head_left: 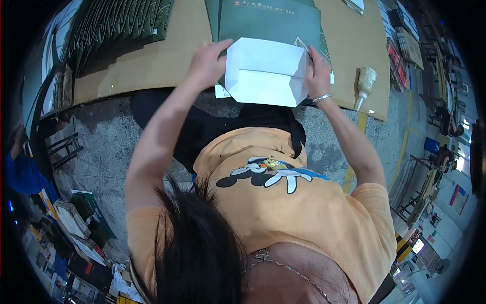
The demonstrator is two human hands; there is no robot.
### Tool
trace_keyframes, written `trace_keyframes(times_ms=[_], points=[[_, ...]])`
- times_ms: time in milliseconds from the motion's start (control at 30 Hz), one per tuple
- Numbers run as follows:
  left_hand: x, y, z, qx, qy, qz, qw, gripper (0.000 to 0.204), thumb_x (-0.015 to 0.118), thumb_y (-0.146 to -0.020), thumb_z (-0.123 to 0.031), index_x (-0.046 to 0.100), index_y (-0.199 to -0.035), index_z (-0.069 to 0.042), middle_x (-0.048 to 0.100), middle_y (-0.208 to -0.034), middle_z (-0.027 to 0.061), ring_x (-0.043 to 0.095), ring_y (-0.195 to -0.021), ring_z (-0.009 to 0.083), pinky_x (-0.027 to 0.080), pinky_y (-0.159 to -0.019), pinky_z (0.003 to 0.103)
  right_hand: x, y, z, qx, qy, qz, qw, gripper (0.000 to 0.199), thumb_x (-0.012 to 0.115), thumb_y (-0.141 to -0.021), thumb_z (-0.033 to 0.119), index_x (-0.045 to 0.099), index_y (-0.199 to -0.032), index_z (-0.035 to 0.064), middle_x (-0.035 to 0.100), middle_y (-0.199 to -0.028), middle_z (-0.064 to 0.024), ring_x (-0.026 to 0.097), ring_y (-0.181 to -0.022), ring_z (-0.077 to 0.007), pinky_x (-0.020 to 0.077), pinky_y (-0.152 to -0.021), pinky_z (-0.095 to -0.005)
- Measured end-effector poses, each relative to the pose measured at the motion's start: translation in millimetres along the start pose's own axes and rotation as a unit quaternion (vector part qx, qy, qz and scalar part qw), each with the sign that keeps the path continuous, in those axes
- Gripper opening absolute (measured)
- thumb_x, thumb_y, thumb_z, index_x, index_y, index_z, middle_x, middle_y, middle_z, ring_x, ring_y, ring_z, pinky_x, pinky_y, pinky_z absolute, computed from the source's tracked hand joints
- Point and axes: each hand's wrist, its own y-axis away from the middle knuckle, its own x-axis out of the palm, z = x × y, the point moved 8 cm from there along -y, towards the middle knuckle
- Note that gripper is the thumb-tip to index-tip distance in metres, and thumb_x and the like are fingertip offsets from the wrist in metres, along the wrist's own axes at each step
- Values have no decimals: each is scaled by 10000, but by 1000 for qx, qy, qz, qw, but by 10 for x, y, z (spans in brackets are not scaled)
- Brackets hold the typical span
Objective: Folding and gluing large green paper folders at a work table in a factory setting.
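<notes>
Both my hands are at a white creased paper piece (266, 76) with angled corners, which looks like the opened-out end of a paper bag. A fold line crosses its middle. My left hand (206, 63) grips its left edge, index finger stretched along the upper corner. At the right edge my right hand (318, 76) holds it, fingers partly hidden behind the paper. A pale cord loop shows above its upper right corner. Beneath and beyond it lies a dark green paper bag (268, 23) with light printing; whether the white piece belongs to it, I cannot tell.
A fanned stack of green paper bags (119, 30) stands at the table's far left. To the right, a glue bottle (366, 81) with a pointed nozzle lies near the edge of the brown tabletop (347, 45). White papers (355, 5) lie at the far right.
</notes>
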Motion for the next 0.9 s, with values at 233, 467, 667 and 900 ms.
trace_keyframes(times_ms=[233,467,667,900], points=[[97,-496,37,5,-61,148,987,165,600,-755,-56,591,-915,-14,620,-800,109,586,-741,262,468,-675,341,131,-307,-49,52,130,291,946,325,538,-760,27,576,-1082,5,630,-1046,-190,568,-999,-386,449,-905,-429],[125,-400,84,11,-23,166,986,85,574,-734,-13,529,-806,-16,587,-750,105,570,-738,240,449,-670,344,245,-440,-29,38,146,387,910,262,516,-750,-11,637,-979,22,645,-972,-221,620,-927,-388,495,-847,-428],[66,-299,226,34,101,120,987,122,632,-733,-32,574,-839,-20,558,-709,93,557,-685,202,456,-665,326,234,-361,39,-14,147,296,944,225,537,-752,26,643,-951,21,649,-969,-206,615,-920,-390,501,-832,-428],[181,-340,200,35,10,242,969,152,617,-739,-7,607,-891,-13,547,-803,72,555,-780,162,460,-714,310,233,-400,-10,22,125,333,934,218,510,-791,56,647,-957,24,656,-943,-205,629,-906,-378,502,-829,-436]])
